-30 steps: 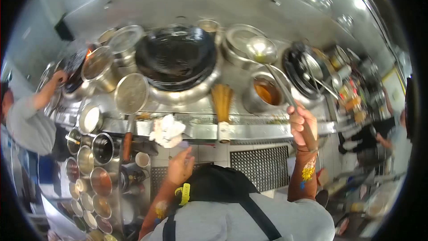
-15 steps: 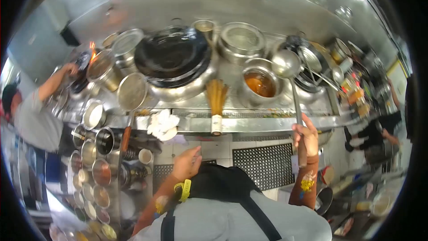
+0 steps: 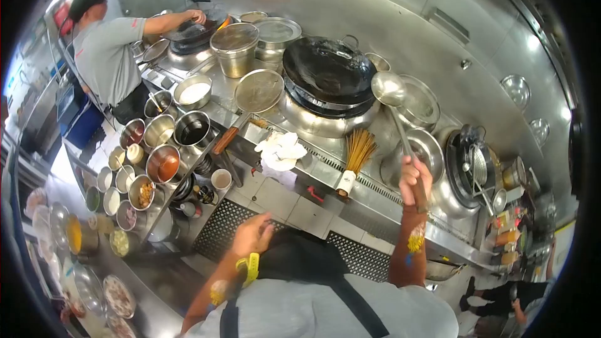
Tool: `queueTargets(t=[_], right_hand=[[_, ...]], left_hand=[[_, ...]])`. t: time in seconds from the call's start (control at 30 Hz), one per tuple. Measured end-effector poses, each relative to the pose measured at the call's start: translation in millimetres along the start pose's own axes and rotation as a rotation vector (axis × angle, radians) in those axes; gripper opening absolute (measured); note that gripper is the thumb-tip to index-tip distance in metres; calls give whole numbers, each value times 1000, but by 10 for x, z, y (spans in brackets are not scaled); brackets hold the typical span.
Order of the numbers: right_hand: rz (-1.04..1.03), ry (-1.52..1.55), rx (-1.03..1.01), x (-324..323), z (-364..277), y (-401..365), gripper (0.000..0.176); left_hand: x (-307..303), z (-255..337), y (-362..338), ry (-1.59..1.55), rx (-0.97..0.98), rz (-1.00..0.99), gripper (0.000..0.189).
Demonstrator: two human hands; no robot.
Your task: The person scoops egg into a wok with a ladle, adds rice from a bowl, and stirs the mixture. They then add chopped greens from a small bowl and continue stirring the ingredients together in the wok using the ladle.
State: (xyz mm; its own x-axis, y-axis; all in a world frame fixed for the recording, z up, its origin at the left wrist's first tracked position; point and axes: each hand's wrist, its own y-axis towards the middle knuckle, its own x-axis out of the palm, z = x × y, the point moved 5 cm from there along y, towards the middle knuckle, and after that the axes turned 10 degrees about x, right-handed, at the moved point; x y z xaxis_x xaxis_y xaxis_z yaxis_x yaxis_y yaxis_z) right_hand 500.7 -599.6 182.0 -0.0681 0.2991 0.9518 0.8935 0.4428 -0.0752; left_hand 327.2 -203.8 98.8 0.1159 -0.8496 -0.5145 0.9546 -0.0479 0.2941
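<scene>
Nearest the camera, well in front of the black wok (image 3: pixel 328 74), the left hand (image 3: pixel 252 234) hangs over the dark apron at waist height. Its fingers (image 3: pixel 261 221) are loosely apart and hold nothing.

Front-right of the wok, the right hand (image 3: pixel 414 179) is raised with its fingers clamped around the long handle of a steel ladle (image 3: pixel 389 87). The handle slants up and away from the fist, so the ladle's bowl sits in the air just beside the wok's right rim. Whether the bowl touches the rim cannot be told.

A bamboo brush (image 3: pixel 355 156) lies on the steel worktop (image 3: pixel 216 105) in front of the wok, bristles toward the wok. A crumpled white cloth (image 3: pixel 280 148) lies front-left of the wok. Left of the wok rests a round steel lid (image 3: pixel 258 89). Further front-left is a cluster of small steel bowls, one of them holding red sauce (image 3: pixel 163 163).

Beyond the lid, far left of the wok, stands a covered steel pot (image 3: pixel 235 47). Past that, a co-worker (image 3: pixel 103 50) in a grey shirt reaches one arm over another pan.
</scene>
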Motion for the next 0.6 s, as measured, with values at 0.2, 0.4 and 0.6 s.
queueTargets(t=[0.2, 0.4, 0.6], right_hand=[[-30, 49, -20, 121, -89, 194, 29], [570, -800, -422, 607, -68, -911, 54], [835, -805, -490, 10, 41, -1329, 48]], left_hand=[[-204, -294, -634, 0, -148, 141, 34], [-209, -489, -754, -179, -268, 126, 33], [-714, -339, -441, -114, -15, 17, 33]])
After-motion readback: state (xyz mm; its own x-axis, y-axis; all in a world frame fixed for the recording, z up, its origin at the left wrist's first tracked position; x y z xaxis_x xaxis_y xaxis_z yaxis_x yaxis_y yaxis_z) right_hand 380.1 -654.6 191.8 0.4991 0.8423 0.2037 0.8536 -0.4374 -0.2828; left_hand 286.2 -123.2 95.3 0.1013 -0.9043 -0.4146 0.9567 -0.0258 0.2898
